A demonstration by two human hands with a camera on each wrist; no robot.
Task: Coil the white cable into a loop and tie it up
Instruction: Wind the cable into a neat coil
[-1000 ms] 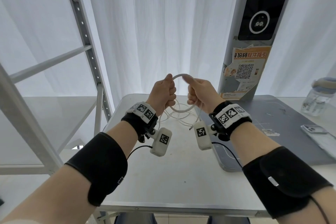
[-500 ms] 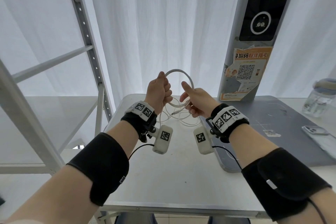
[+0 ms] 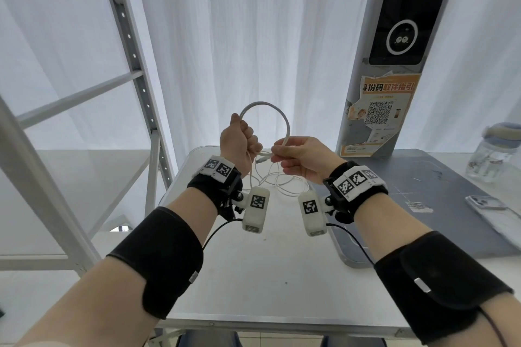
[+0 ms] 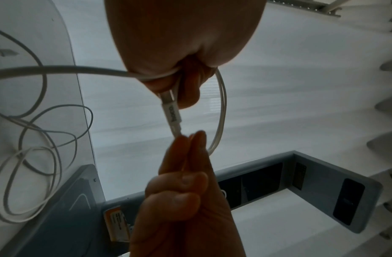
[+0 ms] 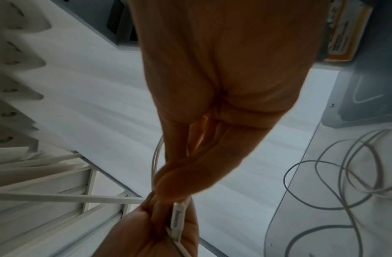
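Note:
The white cable (image 3: 285, 121) stands as a small round loop in the air between both hands, above the far end of the table. My left hand (image 3: 239, 141) grips the loop's left side in a fist; a white plug (image 4: 172, 113) sticks out between its fingers. My right hand (image 3: 298, 152) pinches the loop's lower right side between thumb and fingertips (image 4: 196, 144), just beyond the plug. The rest of the cable (image 3: 284, 186) hangs down and lies in loose tangled turns (image 5: 344, 173) on the table.
The white table (image 3: 253, 276) stretches toward me. A grey board (image 3: 423, 177) covers its right part, with a phone (image 3: 493, 211) and a glass jar (image 3: 493, 155) on the right. A grey kiosk post (image 3: 394, 51) stands behind; a metal rack (image 3: 135, 70) rises on the left.
The loop has risen and grown rounder above the hands. My right hand has slid from the top of the loop down to its lower right side, close to the left fist.

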